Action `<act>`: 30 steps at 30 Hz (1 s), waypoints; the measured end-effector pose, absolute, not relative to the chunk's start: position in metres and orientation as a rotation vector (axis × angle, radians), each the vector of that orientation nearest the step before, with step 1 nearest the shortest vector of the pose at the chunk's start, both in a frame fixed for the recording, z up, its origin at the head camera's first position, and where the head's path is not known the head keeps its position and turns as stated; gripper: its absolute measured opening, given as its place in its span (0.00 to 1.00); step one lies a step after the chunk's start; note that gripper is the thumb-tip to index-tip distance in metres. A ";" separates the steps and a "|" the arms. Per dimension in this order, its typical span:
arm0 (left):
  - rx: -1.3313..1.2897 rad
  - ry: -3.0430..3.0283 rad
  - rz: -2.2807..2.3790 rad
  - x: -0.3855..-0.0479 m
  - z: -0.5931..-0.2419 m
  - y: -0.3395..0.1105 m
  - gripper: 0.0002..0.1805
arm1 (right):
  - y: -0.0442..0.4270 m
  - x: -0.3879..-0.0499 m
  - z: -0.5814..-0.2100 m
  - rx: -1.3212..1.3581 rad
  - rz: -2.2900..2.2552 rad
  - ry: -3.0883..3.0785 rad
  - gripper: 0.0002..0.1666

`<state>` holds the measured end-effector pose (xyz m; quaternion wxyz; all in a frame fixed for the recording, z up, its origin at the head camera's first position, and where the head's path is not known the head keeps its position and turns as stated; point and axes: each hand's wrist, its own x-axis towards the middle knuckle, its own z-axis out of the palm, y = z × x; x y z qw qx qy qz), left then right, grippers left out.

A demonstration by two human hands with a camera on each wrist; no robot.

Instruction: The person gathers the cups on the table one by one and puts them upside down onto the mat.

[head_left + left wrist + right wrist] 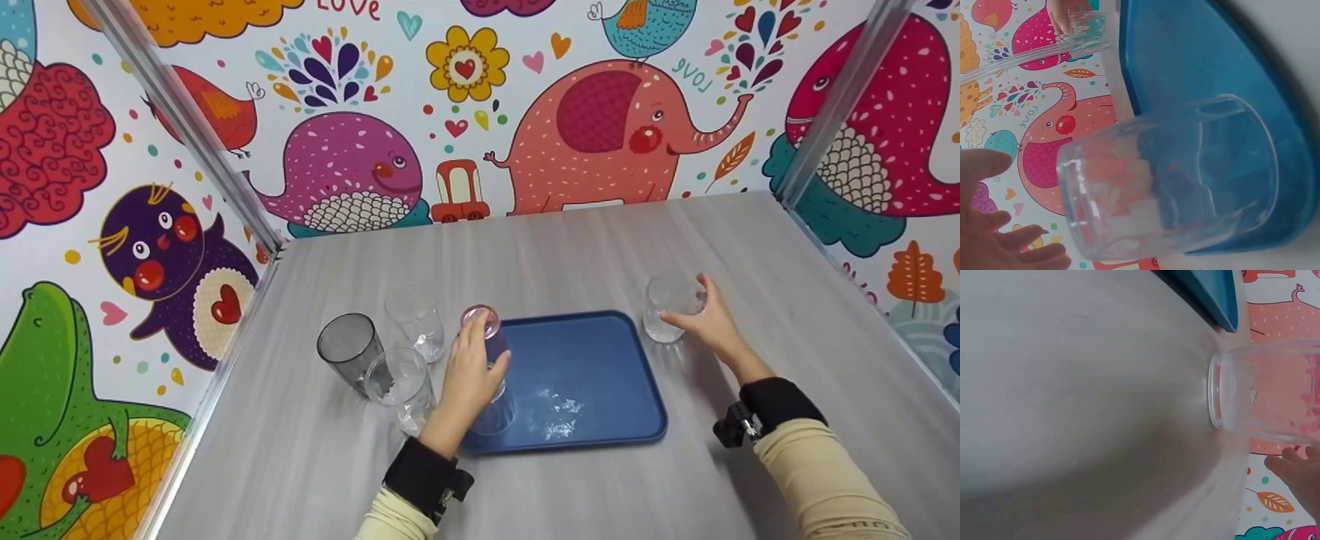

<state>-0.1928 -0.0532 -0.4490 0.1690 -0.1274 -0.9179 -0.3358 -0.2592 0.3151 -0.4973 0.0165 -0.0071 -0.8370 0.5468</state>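
Observation:
My left hand (469, 367) hovers by the tray's left edge, fingers spread and holding nothing in the left wrist view. Just past its fingertips is a clear glass (1168, 180), standing upside down on the blue tray (585, 382). In the head view a glass with a pink end (491, 319) is partly hidden behind that hand; whether they touch is unclear. My right hand (705, 319) curves loosely around another clear glass (661, 304), upright on the table to the right of the tray. Its fingers (1292, 467) are apart from the glass in the right wrist view.
Left of the tray stand a grey tinted glass (346, 349), a clear glass (416, 322) behind, and another clear glass (401, 390) in front. Printed panels (465, 112) with metal posts border the table (570, 255) at the back and sides.

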 end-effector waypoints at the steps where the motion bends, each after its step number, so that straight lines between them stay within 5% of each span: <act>1: -0.359 -2.616 -0.955 -0.193 -0.450 -0.054 0.33 | 0.314 -0.260 -0.498 -0.030 1.690 -2.618 0.63; 18: -0.367 -2.650 -0.967 -0.189 -0.456 -0.051 0.33 | 0.316 -0.263 -0.509 -0.038 1.728 -2.588 0.58; 30: -0.430 -2.624 -0.938 -0.192 -0.442 -0.046 0.33 | 0.291 -0.246 -0.461 -0.074 1.855 -2.459 0.60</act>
